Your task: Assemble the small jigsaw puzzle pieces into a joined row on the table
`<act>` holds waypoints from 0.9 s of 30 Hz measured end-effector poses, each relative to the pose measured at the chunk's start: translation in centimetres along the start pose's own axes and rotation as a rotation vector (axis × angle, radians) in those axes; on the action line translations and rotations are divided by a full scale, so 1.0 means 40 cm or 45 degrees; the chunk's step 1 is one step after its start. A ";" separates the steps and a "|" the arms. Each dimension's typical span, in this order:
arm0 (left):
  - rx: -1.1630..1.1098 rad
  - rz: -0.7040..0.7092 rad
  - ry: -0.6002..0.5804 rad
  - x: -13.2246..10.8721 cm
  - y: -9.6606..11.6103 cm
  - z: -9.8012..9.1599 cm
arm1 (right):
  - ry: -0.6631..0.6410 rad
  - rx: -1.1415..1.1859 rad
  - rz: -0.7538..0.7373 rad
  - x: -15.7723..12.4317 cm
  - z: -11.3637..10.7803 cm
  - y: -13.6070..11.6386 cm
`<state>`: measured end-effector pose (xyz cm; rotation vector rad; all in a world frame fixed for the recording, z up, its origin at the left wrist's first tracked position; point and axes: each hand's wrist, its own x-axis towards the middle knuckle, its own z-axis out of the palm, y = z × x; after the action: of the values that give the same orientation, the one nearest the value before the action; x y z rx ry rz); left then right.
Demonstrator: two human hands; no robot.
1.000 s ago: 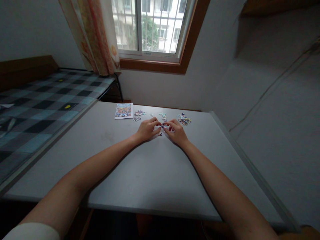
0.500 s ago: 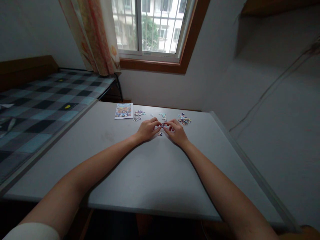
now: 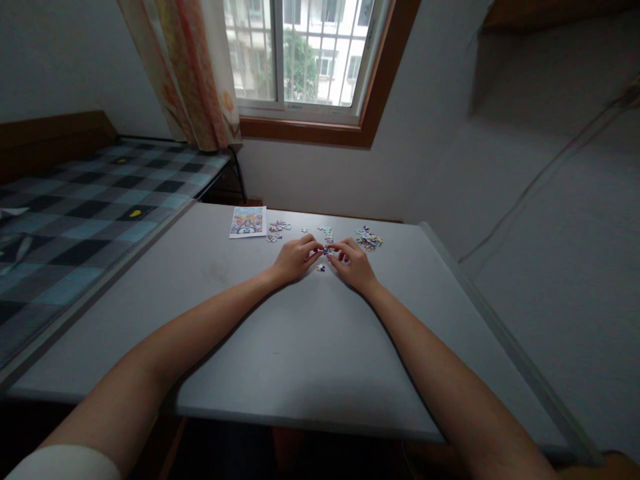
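Observation:
Over the middle of the white table [image 3: 280,360], my left hand [image 3: 297,258] and my right hand [image 3: 351,262] meet fingertip to fingertip. Both pinch small dark puzzle pieces [image 3: 327,251] between them; how these fit together is too small to tell. Just beyond the fingers lies a joined strip of light puzzle pieces [image 3: 328,233]. A small loose puzzle bit [image 3: 321,268] rests on the near side, between my wrists.
A heap of puzzle pieces [image 3: 369,239] lies to the right, and a looser group [image 3: 279,227] to the left. One single piece [image 3: 305,230] sits between. A printed picture sheet [image 3: 248,222] is at the back left. A checkered bed [image 3: 100,200] adjoins the table's left side.

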<state>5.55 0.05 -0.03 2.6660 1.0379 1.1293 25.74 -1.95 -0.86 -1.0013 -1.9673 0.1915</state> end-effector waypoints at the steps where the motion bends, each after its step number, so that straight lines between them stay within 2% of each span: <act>1: -0.001 0.001 0.001 0.000 0.000 0.000 | 0.000 -0.002 0.000 0.000 0.000 0.001; 27: -0.057 -0.010 -0.018 -0.001 0.004 -0.008 | 0.012 -0.024 -0.006 0.001 -0.003 -0.007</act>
<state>5.41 -0.16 0.21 2.6291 1.0081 1.1171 25.67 -2.15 -0.61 -1.0077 -1.9659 0.1659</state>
